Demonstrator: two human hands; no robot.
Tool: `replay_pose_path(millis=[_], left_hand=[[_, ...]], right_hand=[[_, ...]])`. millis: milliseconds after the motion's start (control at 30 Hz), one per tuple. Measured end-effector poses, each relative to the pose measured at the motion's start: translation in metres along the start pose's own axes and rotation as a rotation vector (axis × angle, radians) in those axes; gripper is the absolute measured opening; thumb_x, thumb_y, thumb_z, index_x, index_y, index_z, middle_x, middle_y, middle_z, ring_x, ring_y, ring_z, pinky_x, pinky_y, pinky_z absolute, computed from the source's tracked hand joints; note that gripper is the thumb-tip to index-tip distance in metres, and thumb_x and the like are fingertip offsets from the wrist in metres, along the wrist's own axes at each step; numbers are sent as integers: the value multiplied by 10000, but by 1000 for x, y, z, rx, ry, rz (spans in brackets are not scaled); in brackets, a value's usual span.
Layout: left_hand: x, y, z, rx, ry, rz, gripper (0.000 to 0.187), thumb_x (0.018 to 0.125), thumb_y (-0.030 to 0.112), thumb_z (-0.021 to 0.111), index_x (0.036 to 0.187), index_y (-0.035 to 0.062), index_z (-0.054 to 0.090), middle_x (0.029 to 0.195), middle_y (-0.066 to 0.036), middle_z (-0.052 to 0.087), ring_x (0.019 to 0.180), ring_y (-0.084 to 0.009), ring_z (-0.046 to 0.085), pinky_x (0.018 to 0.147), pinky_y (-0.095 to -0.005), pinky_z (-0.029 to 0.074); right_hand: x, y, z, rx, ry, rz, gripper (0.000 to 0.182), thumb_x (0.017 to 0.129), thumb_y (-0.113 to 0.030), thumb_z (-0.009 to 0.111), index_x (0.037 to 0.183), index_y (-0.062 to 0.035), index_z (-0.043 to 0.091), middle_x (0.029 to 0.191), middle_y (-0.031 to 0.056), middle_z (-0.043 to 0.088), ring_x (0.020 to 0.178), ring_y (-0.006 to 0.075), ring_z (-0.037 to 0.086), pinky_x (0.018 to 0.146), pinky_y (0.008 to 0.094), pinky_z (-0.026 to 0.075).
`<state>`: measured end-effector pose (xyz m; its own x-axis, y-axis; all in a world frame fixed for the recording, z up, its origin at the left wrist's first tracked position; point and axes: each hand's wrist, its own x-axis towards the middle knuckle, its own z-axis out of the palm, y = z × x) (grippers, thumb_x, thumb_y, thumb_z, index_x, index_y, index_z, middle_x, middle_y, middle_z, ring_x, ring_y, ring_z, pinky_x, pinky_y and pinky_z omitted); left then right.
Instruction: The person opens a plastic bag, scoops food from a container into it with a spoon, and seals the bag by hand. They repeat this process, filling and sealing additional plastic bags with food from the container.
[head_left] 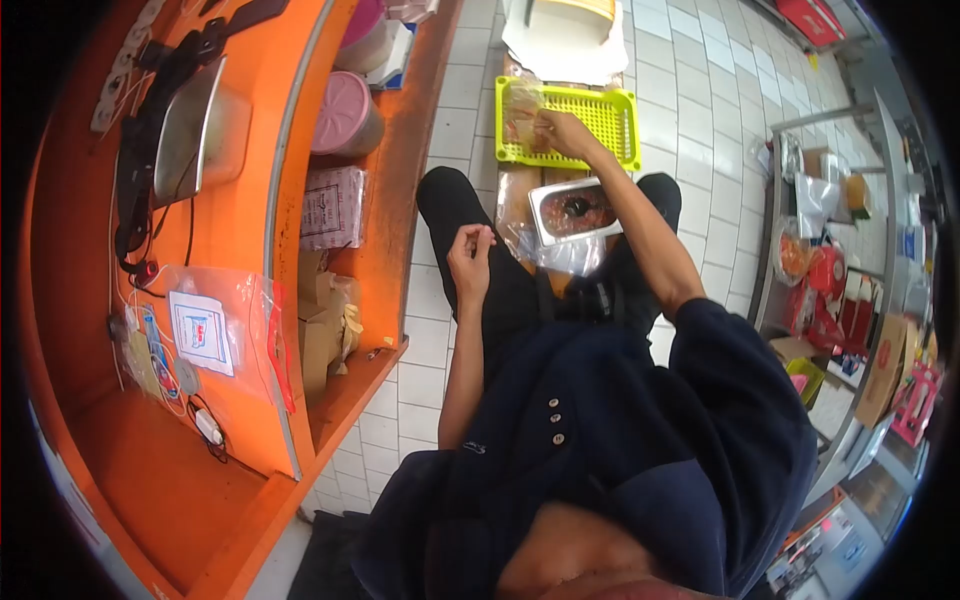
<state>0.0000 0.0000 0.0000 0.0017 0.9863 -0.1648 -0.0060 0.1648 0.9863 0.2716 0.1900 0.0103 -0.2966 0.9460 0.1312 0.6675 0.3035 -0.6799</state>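
Note:
My right hand (566, 133) reaches over the yellow-green plastic basket (628, 150), its fingers closed on a small clear plastic bag (522, 112) with reddish contents. The bag lies at the basket's left side. Above my left thigh, my left hand (471, 262) is raised with its fingers curled together; whether anything small is in them is hidden. Between my knees stands a rectangular metal pan (541, 222) holding a reddish, wet-looking food and something dark. My right forearm covers the pan's right end. Clear plastic sheeting (572, 258) lies around its near side.
On my left stands an orange counter (230, 380) whose shelf holds a pink-lidded tub (345, 112), a wrapped pack (333, 207) and cardboard boxes. A white container (566, 45) sits beyond the basket. Crowded metal shelving (800, 125) is at the right.

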Motion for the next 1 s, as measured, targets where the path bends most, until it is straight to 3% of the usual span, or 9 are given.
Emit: replay_pose_path(millis=[133, 200, 233, 400, 500, 600, 700, 800, 1000], left_hand=[[14, 20, -3, 57, -4, 88, 141, 993, 123, 632, 1047, -7, 631, 876, -41, 669, 784, -111, 625, 730, -246, 494], [-2, 31, 15, 109, 44, 105, 155, 945, 140, 690, 943, -14, 673, 781, -68, 678, 697, -109, 627, 629, -250, 458], [-3, 33, 16, 109, 15, 103, 155, 945, 140, 690, 943, -14, 673, 781, -68, 678, 697, -109, 627, 629, -250, 458], [-21, 45, 56, 506, -739, -72, 327, 963, 252, 645, 771, -10, 674, 655, -74, 620, 627, -123, 584, 595, -313, 448], [-34, 5, 107, 607, -940, 488, 212, 985, 168, 540, 1012, -20, 632, 992, -258, 646, 917, -465, 605, 793, -516, 475], [-29, -23, 133, 892, -1003, 672, 329, 904, 121, 626, 1217, 24, 591, 1154, -246, 613, 1048, -434, 600, 853, -498, 498], [-28, -22, 136, 1153, -1016, 687, 731, 757, 139, 833, 1377, 33, 461, 1362, -217, 526, 1201, -416, 556, 994, -498, 458], [-23, -13, 140, 1109, -1038, 484, 770, 723, 86, 841, 1385, 29, 450, 1332, -226, 533, 1230, -435, 531, 1008, -491, 450], [5, -26, 131, 807, -1140, 609, 836, 673, 67, 858, 1400, 32, 448, 1268, -228, 544, 1201, -443, 531, 1014, -490, 441]], right_hand=[[33, 2, 14, -82, -197, 291, 512, 866, -288, 700, 1338, -118, 596, 1260, 204, 649, 1099, 403, 639, 949, 457, 501], [11, 19, 32, -82, 344, 108, 427, 828, -335, 766, 1164, -83, 693, 1132, 179, 706, 1066, 393, 648, 925, 452, 500], [4, 3, 14, -92, 361, 131, 427, 828, -335, 766, 1164, -83, 693, 1132, 179, 706, 1066, 393, 648, 925, 452, 500], [-126, -109, -63, 337, 445, 381, 271, 975, -254, 662, 1037, 6, 706, 932, 87, 722, 952, 178, 690, 824, 331, 526], [-214, -111, -50, 559, 599, 558, 225, 1020, -182, 577, 1052, 6, 695, 934, 85, 718, 909, 127, 664, 758, 329, 538], [-271, -121, -39, 394, 758, 568, 195, 1001, -182, 590, 1030, -2, 661, 892, 135, 682, 832, 189, 665, 768, 353, 531], [-308, -113, -14, 275, 744, 510, 269, 1021, -295, 576, 1063, -43, 659, 880, 101, 675, 813, 184, 643, 722, 369, 514], [-321, -122, -5, 376, 721, 573, 284, 1000, -305, 603, 1066, -35, 661, 902, 119, 696, 829, 230, 672, 719, 366, 516], [-326, -121, -2, 416, 745, 559, 271, 963, -287, 611, 1070, -43, 662, 972, 153, 715, 863, 284, 698, 760, 400, 538]])
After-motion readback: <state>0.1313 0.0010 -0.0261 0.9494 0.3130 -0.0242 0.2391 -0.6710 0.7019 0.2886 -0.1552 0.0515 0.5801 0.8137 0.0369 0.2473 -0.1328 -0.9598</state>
